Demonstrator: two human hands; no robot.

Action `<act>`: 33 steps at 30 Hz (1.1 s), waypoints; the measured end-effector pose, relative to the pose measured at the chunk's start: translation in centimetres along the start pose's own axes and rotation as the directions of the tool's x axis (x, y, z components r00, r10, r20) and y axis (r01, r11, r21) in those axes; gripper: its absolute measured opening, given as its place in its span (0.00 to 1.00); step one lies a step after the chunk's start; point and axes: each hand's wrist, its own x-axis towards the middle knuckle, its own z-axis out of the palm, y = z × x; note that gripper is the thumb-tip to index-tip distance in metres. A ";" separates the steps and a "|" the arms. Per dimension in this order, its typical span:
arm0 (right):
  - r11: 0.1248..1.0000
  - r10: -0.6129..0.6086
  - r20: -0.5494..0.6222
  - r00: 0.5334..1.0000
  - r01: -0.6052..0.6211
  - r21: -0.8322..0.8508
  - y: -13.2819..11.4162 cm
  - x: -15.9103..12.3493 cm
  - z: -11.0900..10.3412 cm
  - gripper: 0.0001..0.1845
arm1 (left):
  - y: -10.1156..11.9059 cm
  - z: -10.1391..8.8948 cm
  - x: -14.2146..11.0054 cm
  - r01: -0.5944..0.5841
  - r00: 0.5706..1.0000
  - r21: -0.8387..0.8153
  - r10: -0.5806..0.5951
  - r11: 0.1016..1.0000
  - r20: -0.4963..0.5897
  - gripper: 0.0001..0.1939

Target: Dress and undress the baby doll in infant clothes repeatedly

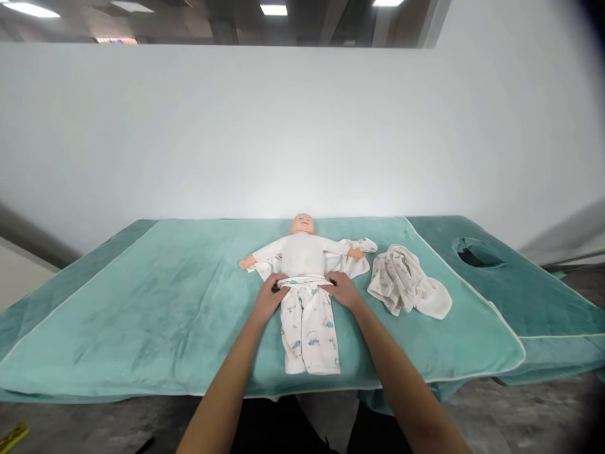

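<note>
The doll (302, 255) lies face up on a green blanket (142, 315), its pants (314, 331) up at its tummy, the left hand (270, 293) and right hand (344, 290) each pinching their top edge, while the open top (347, 265) under the doll seems not yet on its arms.

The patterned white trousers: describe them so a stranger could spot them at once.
On the pale green plush cover, find the doll in a white top, lying face up. The trousers start at its waist, with left hand and right hand at the waistband. Unlike the crumpled off-white cloth to the right, they lie flat with teal prints.
</note>
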 end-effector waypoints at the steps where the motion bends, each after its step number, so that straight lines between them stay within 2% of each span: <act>1: 1.000 -0.006 -0.005 1.000 0.007 0.025 0.2 0.0 0.0 0.19 | 0.0 -0.3 -0.1 -0.003 1.000 -0.046 0.004 0.999 0.021 0.16; 4: 0.996 -0.054 0.016 0.998 0.053 0.078 0.6 -0.4 -0.2 0.18 | -0.6 -1.4 -0.2 0.002 0.995 -0.159 0.014 0.987 0.099 0.24; 7: 0.992 -0.090 0.071 0.993 0.083 0.099 0.9 -0.9 -0.4 0.37 | -1.6 -2.0 -0.4 0.001 0.973 -0.276 0.063 0.961 0.223 0.31; 9: 0.991 -0.099 0.079 0.992 0.091 0.099 1.0 -1.2 -0.4 0.42 | -2.2 -2.0 -0.6 0.002 0.964 -0.280 0.072 0.960 0.256 0.35; 12: 0.986 -0.140 0.026 0.990 0.137 0.096 0.8 -1.2 -0.1 0.32 | -2.9 -1.5 -0.9 0.012 0.977 -0.198 0.030 0.980 0.211 0.37; 14: 0.981 -0.175 -0.004 0.985 0.174 0.081 0.6 -1.3 0.1 0.24 | -3.2 -1.1 -1.2 0.011 0.987 -0.167 0.016 0.986 0.159 0.34; 16: 0.981 -0.189 -0.009 0.982 0.190 0.041 0.4 -1.5 0.3 0.21 | -3.3 -0.8 -1.5 -0.003 0.994 -0.158 0.020 0.987 0.106 0.30; 19: 0.989 -0.144 -0.008 0.989 0.144 -0.035 0.2 -2.2 0.6 0.19 | -3.4 -0.6 -1.8 -0.027 0.997 -0.109 0.035 0.994 0.075 0.27; 22: 0.998 -0.031 -0.017 0.999 0.030 -0.050 0.1 -2.9 0.8 0.18 | -3.5 -0.4 -1.9 -0.045 0.993 -0.048 0.050 0.998 0.107 0.26; 25: 0.994 0.086 -0.030 0.996 -0.084 0.074 -0.1 -3.2 1.0 0.14 | -3.5 0.0 -1.7 -0.073 0.991 -0.034 0.076 0.997 0.115 0.24; 28: 0.958 0.161 -0.046 0.986 -0.145 0.246 -0.7 -3.2 1.1 0.11 | -3.3 0.5 -1.8 -0.108 0.991 -0.006 0.108 0.994 0.081 0.18; 30: 0.940 0.167 -0.035 0.985 -0.148 0.308 -1.1 -3.3 1.0 0.11 | -3.1 0.7 -2.1 -0.128 0.990 0.030 0.127 0.991 0.056 0.11; 33: 0.925 0.125 0.049 0.991 -0.134 0.356 -1.5 -4.1 0.7 0.10 | -2.9 1.0 -2.6 -0.176 0.984 0.076 0.176 0.981 0.010 0.06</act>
